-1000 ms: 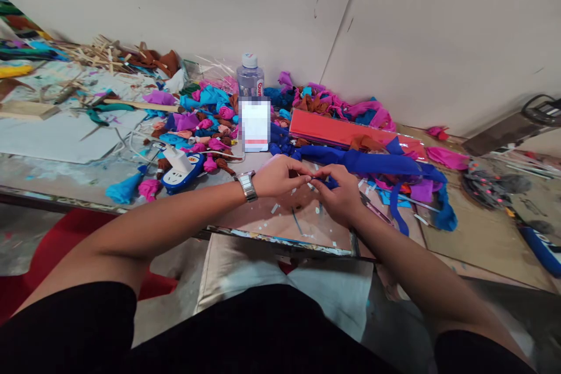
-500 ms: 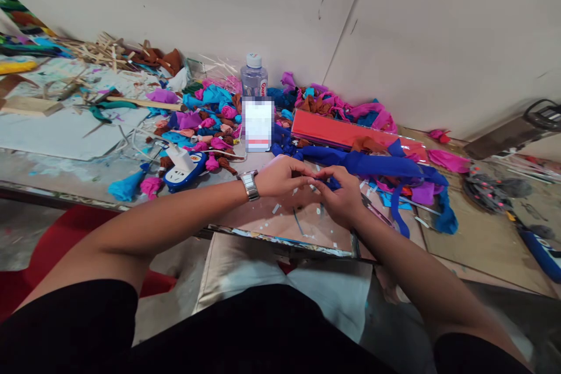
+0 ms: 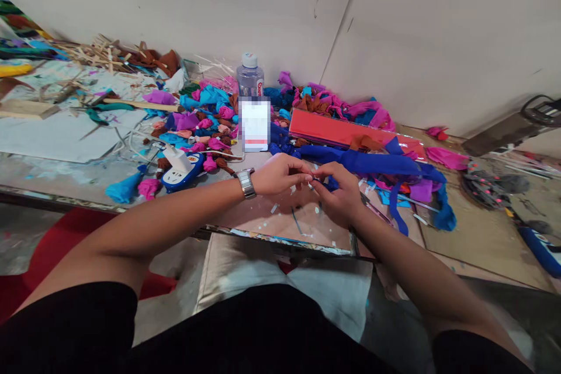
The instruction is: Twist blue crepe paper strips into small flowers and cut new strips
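In front of me, over the table edge, my left hand (image 3: 280, 176) and my right hand (image 3: 339, 191) meet fingertip to fingertip. The right thumb and fingers are pinched on a small piece of dark blue crepe-like material (image 3: 332, 183), partly hidden by the hand. My left thumb and index finger are pressed together against it at the right fingertips; what they pinch is too small to make out. Just beyond the hands lies a long blue crepe-like strip (image 3: 372, 164), its end drooping at the right.
A phone-like bright screen (image 3: 256, 125) stands before a plastic bottle (image 3: 250, 79). A blue-and-white power strip (image 3: 182, 173) is left of my hands. Behind lie colourful crumpled flowers (image 3: 186, 121) and a red flat package (image 3: 337, 128). Green-handled pliers (image 3: 97, 115) lie far left.
The view has shifted slightly to the left side of the picture. My left fingers have curled in a little more at the right fingertips; both hands otherwise keep their place.
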`<state>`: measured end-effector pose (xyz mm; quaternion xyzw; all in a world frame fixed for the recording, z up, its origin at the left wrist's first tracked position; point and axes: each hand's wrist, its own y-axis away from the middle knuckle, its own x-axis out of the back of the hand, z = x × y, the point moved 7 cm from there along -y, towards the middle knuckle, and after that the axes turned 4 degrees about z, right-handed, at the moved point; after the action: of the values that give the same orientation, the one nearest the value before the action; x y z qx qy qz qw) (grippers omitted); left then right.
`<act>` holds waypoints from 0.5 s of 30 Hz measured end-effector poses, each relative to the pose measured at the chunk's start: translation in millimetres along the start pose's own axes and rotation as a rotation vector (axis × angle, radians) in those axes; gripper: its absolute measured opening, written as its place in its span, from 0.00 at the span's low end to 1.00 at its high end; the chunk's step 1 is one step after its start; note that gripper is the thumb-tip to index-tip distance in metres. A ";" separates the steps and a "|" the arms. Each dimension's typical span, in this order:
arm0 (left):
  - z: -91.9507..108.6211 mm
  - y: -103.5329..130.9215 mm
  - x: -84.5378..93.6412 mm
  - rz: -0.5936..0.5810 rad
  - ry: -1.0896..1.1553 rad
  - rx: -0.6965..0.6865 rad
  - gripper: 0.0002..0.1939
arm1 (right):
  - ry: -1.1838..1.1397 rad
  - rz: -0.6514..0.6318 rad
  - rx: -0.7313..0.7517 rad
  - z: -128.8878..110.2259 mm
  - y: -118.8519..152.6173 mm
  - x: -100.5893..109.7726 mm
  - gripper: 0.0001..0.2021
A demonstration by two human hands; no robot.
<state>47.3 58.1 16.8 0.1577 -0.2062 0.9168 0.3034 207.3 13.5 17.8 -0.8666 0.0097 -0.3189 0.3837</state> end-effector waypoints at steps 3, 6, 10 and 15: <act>-1.3 -0.2 -1.3 -0.014 0.034 0.011 0.16 | -0.007 -0.008 0.038 -1.4 0.0 -0.1 0.06; -3.1 -0.1 -2.8 -0.016 0.085 0.028 0.16 | -0.016 0.001 0.045 -0.8 0.6 1.5 0.05; -9.5 0.1 -5.8 -0.023 0.141 0.063 0.16 | -0.013 0.014 0.064 -1.0 1.6 3.6 0.06; -15.6 0.4 -10.5 -0.050 0.147 0.066 0.18 | -0.007 0.007 0.061 -1.8 0.8 2.8 0.03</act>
<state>52.6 60.1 -1.2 0.1050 -0.1490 0.9243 0.3353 208.7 11.0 19.7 -0.8555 0.0016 -0.3146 0.4113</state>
